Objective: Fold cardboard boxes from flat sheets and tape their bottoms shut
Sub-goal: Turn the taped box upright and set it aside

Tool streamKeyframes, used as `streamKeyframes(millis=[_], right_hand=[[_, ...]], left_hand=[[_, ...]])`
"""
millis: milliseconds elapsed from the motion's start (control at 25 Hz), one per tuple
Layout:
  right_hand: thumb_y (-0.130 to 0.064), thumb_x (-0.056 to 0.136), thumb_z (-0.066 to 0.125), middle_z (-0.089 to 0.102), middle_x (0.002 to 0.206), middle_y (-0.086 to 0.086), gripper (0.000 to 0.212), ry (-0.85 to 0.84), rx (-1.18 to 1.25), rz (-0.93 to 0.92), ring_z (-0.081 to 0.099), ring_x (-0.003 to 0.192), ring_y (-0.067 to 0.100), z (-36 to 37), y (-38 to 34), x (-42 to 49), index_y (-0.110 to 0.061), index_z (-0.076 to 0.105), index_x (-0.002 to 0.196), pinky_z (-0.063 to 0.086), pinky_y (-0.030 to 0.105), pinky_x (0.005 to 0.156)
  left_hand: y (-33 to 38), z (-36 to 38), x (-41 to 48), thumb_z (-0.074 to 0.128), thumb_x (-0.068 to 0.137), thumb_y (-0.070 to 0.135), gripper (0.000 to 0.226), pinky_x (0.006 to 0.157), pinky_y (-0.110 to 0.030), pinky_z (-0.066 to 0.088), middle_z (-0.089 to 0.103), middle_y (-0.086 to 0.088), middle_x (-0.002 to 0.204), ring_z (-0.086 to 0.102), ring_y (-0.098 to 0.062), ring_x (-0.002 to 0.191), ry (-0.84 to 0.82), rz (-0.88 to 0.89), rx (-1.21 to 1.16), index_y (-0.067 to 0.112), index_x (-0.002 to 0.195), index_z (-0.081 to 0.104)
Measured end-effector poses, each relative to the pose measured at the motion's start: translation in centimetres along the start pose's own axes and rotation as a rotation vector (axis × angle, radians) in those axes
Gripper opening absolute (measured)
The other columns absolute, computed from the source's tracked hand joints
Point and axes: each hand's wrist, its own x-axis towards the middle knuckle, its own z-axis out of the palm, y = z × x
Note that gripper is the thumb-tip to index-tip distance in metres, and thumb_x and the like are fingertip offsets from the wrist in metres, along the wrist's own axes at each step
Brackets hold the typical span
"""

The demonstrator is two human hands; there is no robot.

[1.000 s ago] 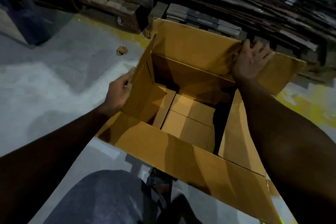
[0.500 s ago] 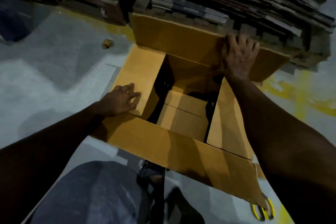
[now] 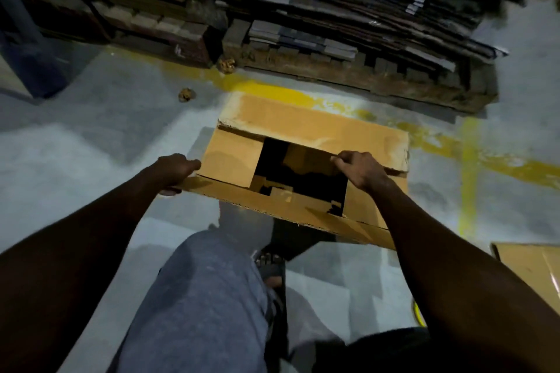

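Box (image 3: pixel 303 130): brown corrugated cardboard, on the grey concrete floor (image 3: pixel 91 160) ahead of the knee (image 3: pixel 206 281).
Left hand (image 3: pixel 174 171): fingers curled tight on the near flap's left corner.
Right hand (image 3: pixel 360 171): fingers pinched on the right flap's edge.
Flaps: folded partly inward, leaving a dark rectangular gap.
Inside: too dark to make out.
Behind: stacked flat sheets (image 3: pixel 348 15), dim and blurred.
Right edge: another cardboard sheet (image 3: pixel 533 269), cut off.

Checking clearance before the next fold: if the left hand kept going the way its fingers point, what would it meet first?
The left hand points right, already gripping the near flap's corner. Further along, it would likely meet the folded-in left flap, though depth is hard to judge.
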Motion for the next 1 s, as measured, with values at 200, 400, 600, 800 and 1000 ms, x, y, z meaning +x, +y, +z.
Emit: streamKeyframes(millis=[200, 400, 600, 800, 1000], right_hand=[[-0.059, 0.096, 0.043, 0.067, 0.102, 0.008, 0.048, 0.036, 0.071, 0.015, 0.061, 0.093, 0.027, -2.3, -1.7, -4.6, -0.024, 0.067, 0.117, 0.046, 0.034, 0.075], [-0.049, 0.096, 0.045, 0.065, 0.116, 0.012, 0.039, 0.246, -0.31, 0.016, 0.054, 0.108, 0.035, -2.2, -2.1, -6.4, -0.025, 0.06, 0.122, 0.045, 0.044, 0.088], [-0.045, 0.1, 0.042, 0.021, 0.159, 0.014, 0.052, 0.153, -0.356, 0.231, 0.026, 0.138, 0.045, -0.1, 2.1, -4.8, -0.036, 0.027, 0.149, 0.029, 0.061, 0.107], [-0.06, 0.098, 0.029, 0.01, 0.16, 0.02, 0.057, 0.296, -0.097, 0.555, 0.015, 0.141, 0.052, 2.1, 5.5, -0.8, -0.04, 0.02, 0.151, 0.015, 0.068, 0.11], [-0.068, 0.093, 0.033, 0.033, 0.142, 0.026, 0.062, 0.411, 0.103, 0.856, 0.038, 0.124, 0.047, 5.3, 6.6, 1.9, -0.042, 0.022, 0.148, 0.029, 0.06, 0.101]], left_hand=[[1.9, -0.6, -2.8, 0.06, 0.088, 0.022, 0.034, 0.081, -0.049, 0.058, 0.062, -0.018, 0.117, 0.067, -0.037, 0.093, 0.206, 0.147, -0.613, 0.018, 0.121, 0.056], [4.2, 3.2, -4.3, 0.055, 0.096, 0.019, 0.051, 0.094, -0.033, 0.043, 0.049, -0.009, 0.136, 0.051, -0.029, 0.12, 0.131, 0.464, -0.291, 0.016, 0.144, 0.039], [5.5, 5.8, 0.8, 0.056, 0.095, 0.034, 0.068, 0.108, -0.035, 0.031, 0.029, -0.017, 0.154, 0.03, -0.032, 0.141, -0.043, 0.544, 0.318, 0.013, 0.151, 0.026], [8.3, 4.8, 7.5, 0.056, 0.091, 0.05, 0.084, 0.111, -0.042, 0.027, 0.009, -0.034, 0.154, 0.017, -0.047, 0.142, 0.029, 0.49, 0.381, 0.024, 0.155, 0.007], [8.4, 4.9, 12.8, 0.056, 0.077, 0.072, 0.105, 0.114, -0.05, 0.021, 0.0, -0.03, 0.156, 0.011, -0.048, 0.143, 0.021, 0.358, 0.31, 0.034, 0.153, -0.007]])
